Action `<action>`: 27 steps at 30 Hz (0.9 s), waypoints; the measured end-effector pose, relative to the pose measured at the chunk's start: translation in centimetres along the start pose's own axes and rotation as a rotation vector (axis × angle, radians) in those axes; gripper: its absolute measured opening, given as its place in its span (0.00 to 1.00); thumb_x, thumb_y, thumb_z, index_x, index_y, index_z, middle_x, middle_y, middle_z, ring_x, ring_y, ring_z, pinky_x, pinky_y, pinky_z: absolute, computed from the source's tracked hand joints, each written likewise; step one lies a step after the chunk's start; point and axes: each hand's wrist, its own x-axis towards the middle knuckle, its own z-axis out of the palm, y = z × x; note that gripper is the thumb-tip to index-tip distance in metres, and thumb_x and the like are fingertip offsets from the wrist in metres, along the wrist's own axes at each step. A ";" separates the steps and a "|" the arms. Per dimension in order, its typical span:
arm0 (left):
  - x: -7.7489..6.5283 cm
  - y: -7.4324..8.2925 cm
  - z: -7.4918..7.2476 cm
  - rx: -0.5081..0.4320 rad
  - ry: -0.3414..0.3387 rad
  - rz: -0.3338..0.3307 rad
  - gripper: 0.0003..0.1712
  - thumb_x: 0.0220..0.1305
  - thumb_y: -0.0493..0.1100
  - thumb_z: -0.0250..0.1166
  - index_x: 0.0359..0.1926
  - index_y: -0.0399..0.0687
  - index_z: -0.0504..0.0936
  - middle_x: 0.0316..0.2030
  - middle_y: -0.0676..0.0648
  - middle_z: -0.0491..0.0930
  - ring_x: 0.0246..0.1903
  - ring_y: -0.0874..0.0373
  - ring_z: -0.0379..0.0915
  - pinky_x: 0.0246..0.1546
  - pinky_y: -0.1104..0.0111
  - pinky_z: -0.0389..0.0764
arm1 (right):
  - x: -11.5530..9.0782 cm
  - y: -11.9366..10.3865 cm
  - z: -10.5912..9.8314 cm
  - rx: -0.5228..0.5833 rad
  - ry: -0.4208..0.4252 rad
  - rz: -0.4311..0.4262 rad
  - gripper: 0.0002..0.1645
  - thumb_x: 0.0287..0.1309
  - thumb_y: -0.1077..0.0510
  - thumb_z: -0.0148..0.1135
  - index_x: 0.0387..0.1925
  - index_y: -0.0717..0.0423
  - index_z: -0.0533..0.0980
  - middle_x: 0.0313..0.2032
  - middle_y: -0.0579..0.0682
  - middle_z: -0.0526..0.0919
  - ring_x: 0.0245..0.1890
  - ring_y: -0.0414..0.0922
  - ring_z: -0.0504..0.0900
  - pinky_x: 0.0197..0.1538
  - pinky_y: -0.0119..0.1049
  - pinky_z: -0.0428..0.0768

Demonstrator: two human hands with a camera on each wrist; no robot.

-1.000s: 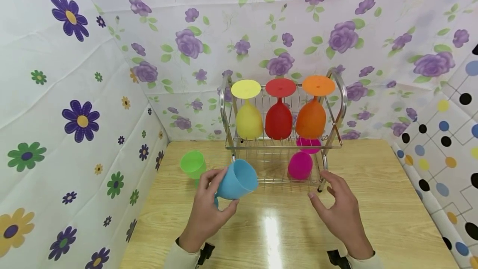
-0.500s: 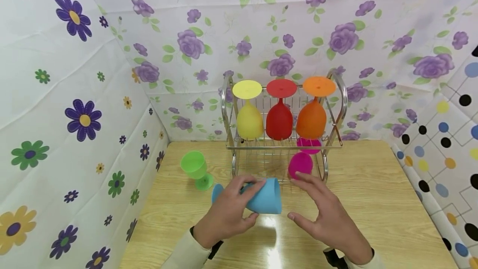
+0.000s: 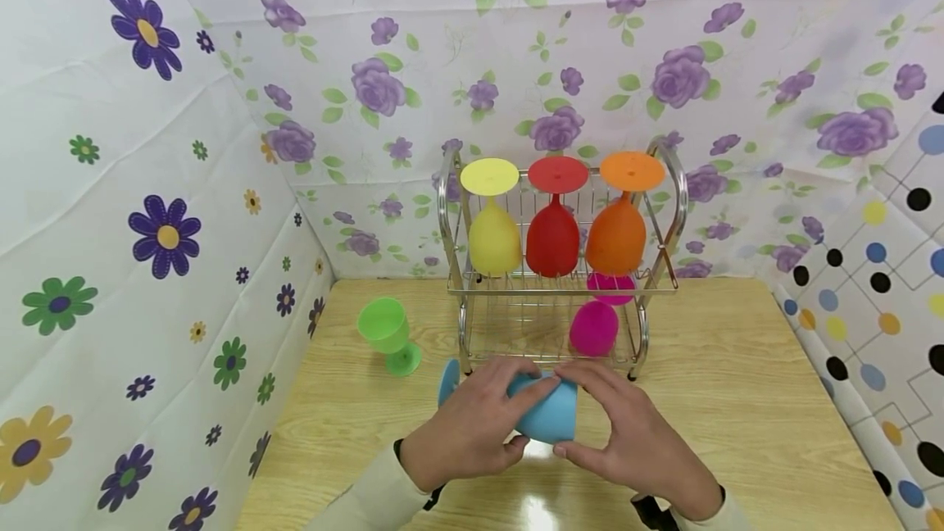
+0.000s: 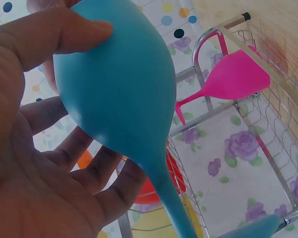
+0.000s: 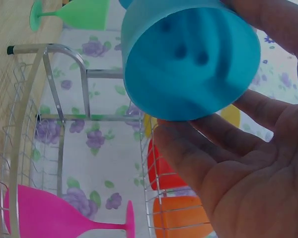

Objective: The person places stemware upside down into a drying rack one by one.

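Observation:
A blue plastic goblet [image 3: 555, 415] lies sideways in the air above the table, its foot to the left and its mouth to the right. My left hand [image 3: 479, 424] grips the bowl, thumb on one side and fingers on the other. At the rim, my right hand [image 3: 636, 434] holds the goblet between thumb and fingers. The right wrist view looks into the hollow blue bowl [image 5: 193, 59]. From the left wrist, the stem [image 4: 169, 198] shows below the fingers. A green goblet [image 3: 385, 326] stands upright on the table to the left.
Behind the hands stands a two-tier wire rack [image 3: 560, 292]. Upside down on its upper tier are a yellow goblet [image 3: 494, 238], a red goblet [image 3: 551, 238] and an orange goblet [image 3: 616, 238]. A magenta goblet [image 3: 594, 329] sits at the lower tier's right end.
The left hand has carried the blue goblet rightward and turned its mouth to the right. My right hand has come in from the right and taken hold of the rim.

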 end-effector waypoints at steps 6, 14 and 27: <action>0.0 -0.2 0.0 -0.046 0.035 0.003 0.47 0.56 0.49 0.82 0.75 0.55 0.73 0.66 0.46 0.74 0.65 0.53 0.73 0.65 0.62 0.82 | 0.0 0.2 -0.1 0.067 0.044 0.024 0.51 0.47 0.42 0.87 0.71 0.46 0.74 0.65 0.46 0.79 0.62 0.46 0.82 0.55 0.42 0.90; -0.5 -0.2 0.2 -0.123 0.241 -0.024 0.38 0.54 0.45 0.84 0.66 0.53 0.81 0.64 0.46 0.75 0.65 0.52 0.74 0.64 0.63 0.83 | 0.0 0.9 -0.1 0.119 0.175 0.041 0.50 0.41 0.52 0.91 0.68 0.49 0.77 0.63 0.48 0.82 0.60 0.43 0.84 0.60 0.27 0.84; -2.3 1.5 2.8 -0.780 0.634 -0.253 0.27 0.63 0.32 0.75 0.62 0.43 0.81 0.56 0.39 0.81 0.57 0.53 0.82 0.58 0.58 0.88 | -0.1 0.9 0.4 0.389 0.343 0.142 0.48 0.41 0.72 0.85 0.68 0.61 0.76 0.62 0.61 0.80 0.62 0.33 0.81 0.59 0.28 0.84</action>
